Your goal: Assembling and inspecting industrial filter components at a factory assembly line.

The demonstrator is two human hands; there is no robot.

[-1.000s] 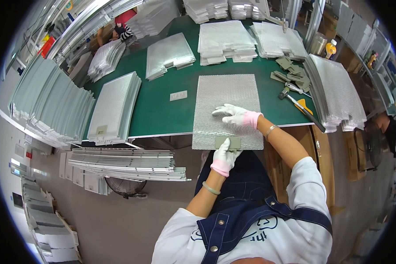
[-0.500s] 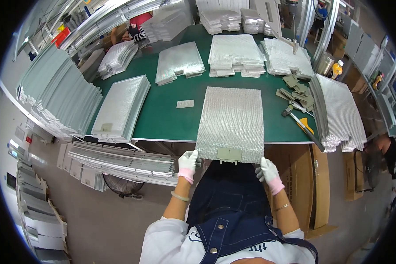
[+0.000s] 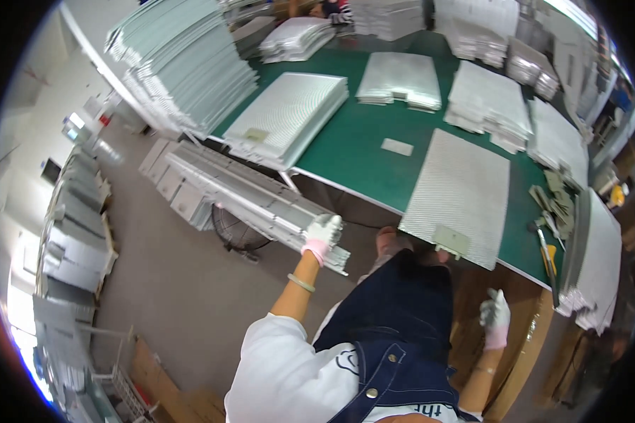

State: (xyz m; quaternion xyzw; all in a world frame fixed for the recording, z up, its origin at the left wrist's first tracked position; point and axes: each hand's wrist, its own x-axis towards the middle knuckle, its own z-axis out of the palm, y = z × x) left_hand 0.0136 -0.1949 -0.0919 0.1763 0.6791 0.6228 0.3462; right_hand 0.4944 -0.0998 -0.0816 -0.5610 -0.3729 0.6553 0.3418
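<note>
A silvery, bubble-textured flat panel lies on the green table, its near end jutting over the front edge. An olive-grey plate with small tabs sits at that end. My left hand, in a white glove with a pink cuff, appears over the near end of long metal strips below the table edge. Its fingers are bent and blurred, and contact is unclear. My right hand, gloved alike, is apart from the panel in front of the cardboard, fingers loosely apart and nothing in them.
Stacked panels stand at the left and along the back. Right of the panel lie olive plates, a hammer and another panel stack. A floor fan is under the strips.
My view has turned left. Both hands have come away from the panel's near corners: the left is now over the metal strips, the right lower beside my body.
</note>
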